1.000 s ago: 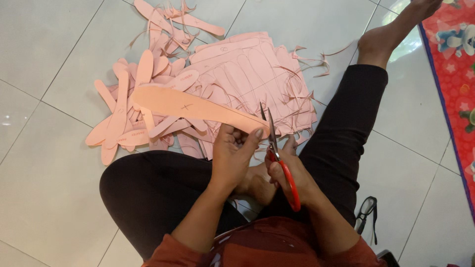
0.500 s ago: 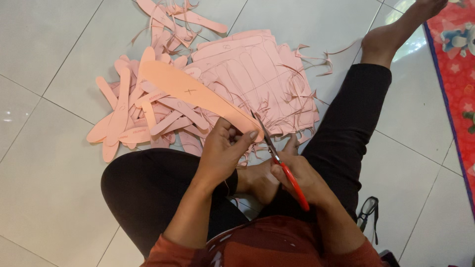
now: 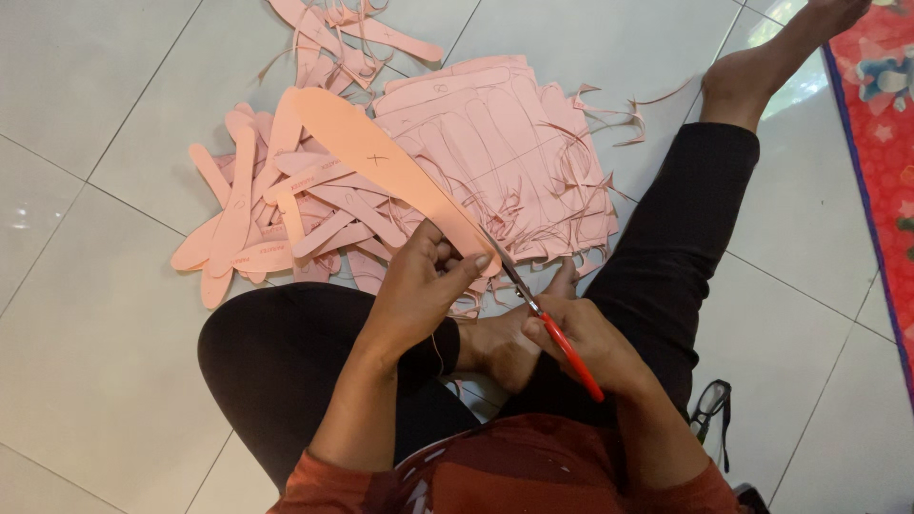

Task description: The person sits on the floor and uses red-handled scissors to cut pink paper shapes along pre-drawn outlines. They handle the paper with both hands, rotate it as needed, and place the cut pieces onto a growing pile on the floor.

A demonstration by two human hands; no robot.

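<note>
My left hand pinches the near end of a long pink foam insole shape that points away to the upper left. My right hand grips red-handled scissors, whose blades meet the near end of the pink shape beside my left thumb. Both hands work above my folded legs in black trousers.
A pile of cut pink insole shapes lies on the white tiled floor ahead, beside a stack of pink sheets with drawn outlines and thin offcuts. Folded glasses lie at my right. A red patterned mat runs along the right edge.
The pink shape has swung from pointing left to pointing up and left as my left hand turned it. The scissors stay at its near end.
</note>
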